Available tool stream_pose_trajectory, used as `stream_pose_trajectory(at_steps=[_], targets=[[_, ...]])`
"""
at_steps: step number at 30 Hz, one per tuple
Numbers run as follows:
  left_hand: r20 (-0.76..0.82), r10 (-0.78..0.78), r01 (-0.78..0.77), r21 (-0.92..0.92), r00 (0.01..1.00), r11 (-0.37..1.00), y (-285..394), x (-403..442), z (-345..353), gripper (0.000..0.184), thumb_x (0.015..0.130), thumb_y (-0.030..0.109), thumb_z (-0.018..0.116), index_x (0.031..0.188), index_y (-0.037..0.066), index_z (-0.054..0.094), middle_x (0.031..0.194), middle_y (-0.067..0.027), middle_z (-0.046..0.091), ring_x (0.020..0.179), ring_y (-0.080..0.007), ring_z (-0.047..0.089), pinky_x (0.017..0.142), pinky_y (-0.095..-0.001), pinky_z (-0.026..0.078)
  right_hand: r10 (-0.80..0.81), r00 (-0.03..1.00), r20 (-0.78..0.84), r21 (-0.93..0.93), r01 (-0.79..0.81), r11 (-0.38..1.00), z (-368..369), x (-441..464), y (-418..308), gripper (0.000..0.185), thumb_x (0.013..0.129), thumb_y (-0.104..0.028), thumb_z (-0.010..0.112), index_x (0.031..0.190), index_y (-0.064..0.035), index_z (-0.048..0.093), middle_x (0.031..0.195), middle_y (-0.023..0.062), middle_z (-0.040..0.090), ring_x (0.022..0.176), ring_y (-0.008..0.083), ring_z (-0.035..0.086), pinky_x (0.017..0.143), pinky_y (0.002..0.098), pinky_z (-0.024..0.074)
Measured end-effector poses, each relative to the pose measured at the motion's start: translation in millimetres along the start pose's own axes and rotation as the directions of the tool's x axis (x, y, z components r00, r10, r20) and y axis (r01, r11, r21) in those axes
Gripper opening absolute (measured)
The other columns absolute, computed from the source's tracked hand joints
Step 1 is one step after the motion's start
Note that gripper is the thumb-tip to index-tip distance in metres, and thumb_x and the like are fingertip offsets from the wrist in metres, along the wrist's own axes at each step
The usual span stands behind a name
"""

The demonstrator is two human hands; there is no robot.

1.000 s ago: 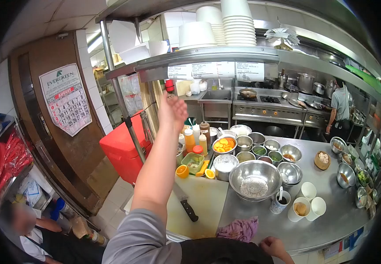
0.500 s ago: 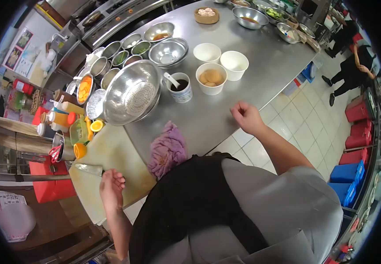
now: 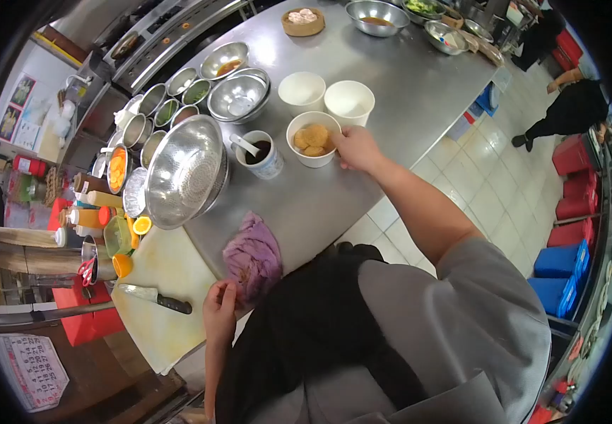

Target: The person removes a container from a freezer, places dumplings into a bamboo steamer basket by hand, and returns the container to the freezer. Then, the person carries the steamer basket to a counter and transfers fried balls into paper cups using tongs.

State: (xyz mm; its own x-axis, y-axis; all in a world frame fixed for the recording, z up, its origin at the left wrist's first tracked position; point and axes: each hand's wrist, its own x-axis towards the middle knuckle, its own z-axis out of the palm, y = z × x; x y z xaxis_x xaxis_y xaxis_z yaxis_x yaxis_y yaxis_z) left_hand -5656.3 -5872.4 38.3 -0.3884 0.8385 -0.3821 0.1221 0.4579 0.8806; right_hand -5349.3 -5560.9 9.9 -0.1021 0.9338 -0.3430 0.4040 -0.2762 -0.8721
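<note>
My right hand grips the right rim of a white paper bowl that holds several round golden-brown pieces. Behind it stand two more white bowls, one to the left and one to the right. My left hand has its fingers curled together beside a crumpled purple cloth. Whether they pinch its edge is not clear. To the left of that hand, a knife with a black handle lies on the cutting board.
A patterned cup with dark liquid and a white spoon stands by a large perforated metal bowl. Several small metal bowls crowd behind, with bottles and cut oranges at left. Another person stands across the aisle.
My right hand has reached forward and taken hold of the bowl with the brown pieces. My left hand has moved right from the knife, whose handle now shows, to beside the cloth.
</note>
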Motion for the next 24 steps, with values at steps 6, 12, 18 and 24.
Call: stream_pose_trajectory(at_steps=[6, 12, 18, 24], targets=[[0.202, 0.047, -0.047, -0.007, 0.978, 0.999, 6.9, 9.1, -5.7, 0.018, 0.099, 0.018, 0.058, 0.105, 0.002, 0.062, 0.088, -0.0035, 0.066, 0.077, -0.0089, 0.059, 0.067, -0.0232, 0.048, 0.105, 0.993, 0.047, 0.14, -0.111, 0.984, -36.1, -77.8, 14.8, 0.03, 0.092, -0.027, 0.051, 0.093, -0.0005, 0.064, 0.067, 0.0066, 0.062, 0.049, 0.0155, 0.06, 0.044, 0.0295, 0.0475], [0.428, 0.161, -0.178, 0.001, 0.889, 0.984, 1.8, 42.2, -3.4, 0.017, 0.1, 0.017, 0.056, 0.11, 0.004, 0.06, 0.092, -0.0023, 0.065, 0.077, -0.0073, 0.058, 0.068, -0.0208, 0.046, 0.223, 0.964, -0.142, 0.22, -0.189, 0.957, -71.3, -211.7, 60.0, 0.03, 0.093, -0.025, 0.049, 0.095, 0.0018, 0.062, 0.068, 0.0073, 0.061, 0.049, 0.0154, 0.059, 0.044, 0.0286, 0.0471], [0.588, 0.222, -0.261, -0.019, 0.778, 0.965, -13.7, 46.3, 25.6, 0.016, 0.099, 0.015, 0.057, 0.111, 0.004, 0.06, 0.092, -0.0019, 0.065, 0.077, -0.0073, 0.059, 0.068, -0.0204, 0.046, 0.35, 0.821, -0.45, 0.237, -0.268, 0.934, -67.1, -347.2, 129.8, 0.031, 0.094, -0.024, 0.047, 0.092, 0.0046, 0.061, 0.068, 0.009, 0.06, 0.049, 0.0149, 0.058, 0.045, 0.0293, 0.0467], [0.766, 0.162, -0.25, -0.002, 0.622, 0.968, -20.9, 6.6, 57.1, 0.017, 0.097, 0.012, 0.06, 0.11, 0.002, 0.06, 0.092, -0.0024, 0.065, 0.078, -0.0088, 0.061, 0.07, -0.022, 0.049, 0.563, 0.662, -0.495, 0.404, -0.399, 0.823, -43.1, -453.5, 214.7, 0.028, 0.093, -0.018, 0.044, 0.096, 0.0052, 0.06, 0.072, 0.0124, 0.062, 0.049, 0.0169, 0.059, 0.043, 0.0318, 0.0479]])
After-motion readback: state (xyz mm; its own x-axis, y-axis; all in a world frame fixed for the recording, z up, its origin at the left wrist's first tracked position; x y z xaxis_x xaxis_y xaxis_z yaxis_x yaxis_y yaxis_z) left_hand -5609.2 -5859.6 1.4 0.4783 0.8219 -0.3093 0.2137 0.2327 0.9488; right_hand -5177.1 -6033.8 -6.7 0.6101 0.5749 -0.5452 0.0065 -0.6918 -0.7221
